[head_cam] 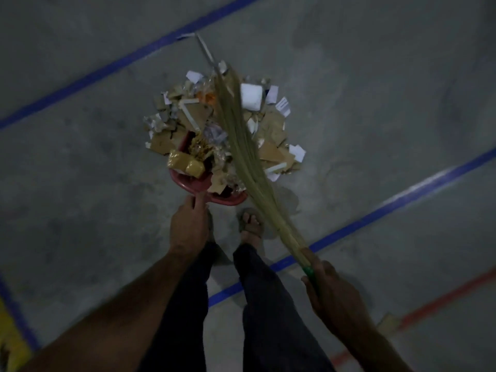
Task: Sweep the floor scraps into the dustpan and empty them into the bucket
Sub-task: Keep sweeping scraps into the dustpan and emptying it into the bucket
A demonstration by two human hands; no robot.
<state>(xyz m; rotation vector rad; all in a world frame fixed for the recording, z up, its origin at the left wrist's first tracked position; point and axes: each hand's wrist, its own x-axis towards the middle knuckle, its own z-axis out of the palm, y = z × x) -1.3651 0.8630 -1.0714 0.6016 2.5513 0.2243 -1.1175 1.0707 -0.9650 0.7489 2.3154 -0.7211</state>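
A heap of cardboard and paper scraps lies on the grey floor ahead of my feet. A red dustpan sits at the near left of the heap, with scraps and yellow wrapped pieces piled on it. My left hand grips the dustpan's handle. My right hand grips the green handle of a straw broom, whose long bristles lie across the heap and reach to its far side. No bucket is in view.
Blue tape lines cross the concrete floor diagonally behind and in front of the heap. A red line runs at the lower right. A yellow patch shows at the lower left corner. My sandalled feet stand just behind the dustpan.
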